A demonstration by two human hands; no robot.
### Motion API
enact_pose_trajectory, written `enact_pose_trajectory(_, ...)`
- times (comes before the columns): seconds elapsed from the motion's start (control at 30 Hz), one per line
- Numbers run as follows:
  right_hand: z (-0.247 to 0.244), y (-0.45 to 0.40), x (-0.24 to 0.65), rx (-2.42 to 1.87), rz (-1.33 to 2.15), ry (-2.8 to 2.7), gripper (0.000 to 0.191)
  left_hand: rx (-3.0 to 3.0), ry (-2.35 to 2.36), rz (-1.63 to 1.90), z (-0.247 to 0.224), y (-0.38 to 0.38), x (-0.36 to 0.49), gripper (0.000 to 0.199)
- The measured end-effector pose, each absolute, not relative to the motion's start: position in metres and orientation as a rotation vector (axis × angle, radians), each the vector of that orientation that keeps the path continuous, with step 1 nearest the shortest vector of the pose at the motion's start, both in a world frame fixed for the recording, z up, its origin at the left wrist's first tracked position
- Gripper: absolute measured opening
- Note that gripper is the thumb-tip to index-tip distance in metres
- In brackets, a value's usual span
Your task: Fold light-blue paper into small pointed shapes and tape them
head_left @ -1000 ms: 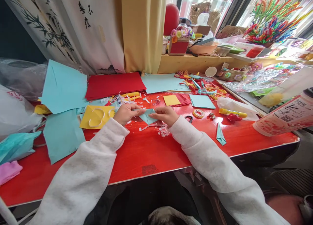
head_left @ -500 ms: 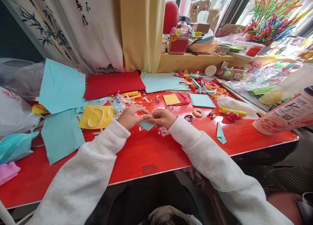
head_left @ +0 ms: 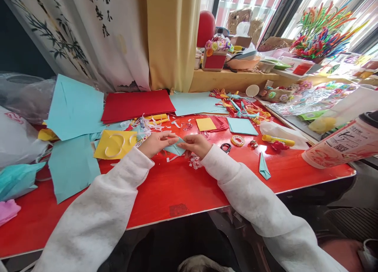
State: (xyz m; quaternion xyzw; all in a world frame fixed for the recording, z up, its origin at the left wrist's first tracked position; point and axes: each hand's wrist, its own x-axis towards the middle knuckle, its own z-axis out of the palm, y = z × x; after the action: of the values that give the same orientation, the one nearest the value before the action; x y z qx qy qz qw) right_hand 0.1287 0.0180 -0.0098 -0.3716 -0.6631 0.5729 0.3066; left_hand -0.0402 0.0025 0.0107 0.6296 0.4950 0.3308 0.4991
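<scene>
A small folded piece of light blue paper (head_left: 175, 149) is held between both hands just above the red table (head_left: 180, 185). My left hand (head_left: 156, 143) pinches its left side with thumb and fingers. My right hand (head_left: 198, 145) grips the right side, fingertips close to those of the left. Scraps of white paper (head_left: 195, 161) lie under and behind the hands. To the right rest a pair of scissors (head_left: 226, 147), partly hidden by the sleeve, and a pointed folded blue paper piece (head_left: 264, 167).
Behind lie red sheets (head_left: 137, 106), a yellow square (head_left: 206, 124) and a stack of blue squares (head_left: 242, 126). Yellow paper with white curls (head_left: 115, 144) and large blue sheets (head_left: 73, 165) are at left. A tape roll (head_left: 238, 140), glue stick (head_left: 278, 140) and cup (head_left: 339, 142) stand or lie right.
The folded paper has tilted and more of its upper corner shows between the fingertips. Both hands have shifted slightly, still holding it. The whole view has moved a little.
</scene>
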Motion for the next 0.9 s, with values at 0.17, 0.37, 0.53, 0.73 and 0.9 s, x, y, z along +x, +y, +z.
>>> enact_pose_trajectory(0.17,-0.010,0.022,0.130,-0.978,1.586,-1.626,0.034,1.385,1.148,0.797,0.010,0.003,-0.042,0.032)
enact_pose_trajectory(0.37,-0.010,0.022,0.129,-1.011,1.594,-1.604,0.031,1.291,1.105,0.779,0.010,0.004,-0.044,0.039)
enact_pose_trajectory(0.53,-0.012,0.022,0.129,-0.983,1.640,-1.573,0.035,1.269,1.103,0.804,0.012,0.001,-0.042,0.032)
enact_pose_trajectory(0.73,-0.011,0.023,0.132,-0.890,1.583,-1.562,0.034,1.189,1.058,0.832,0.014,-0.003,-0.040,0.036)
enact_pose_trajectory(0.9,0.000,0.016,0.135,-0.749,1.680,-1.541,0.033,1.102,1.081,0.894,0.018,-0.004,-0.041,0.030)
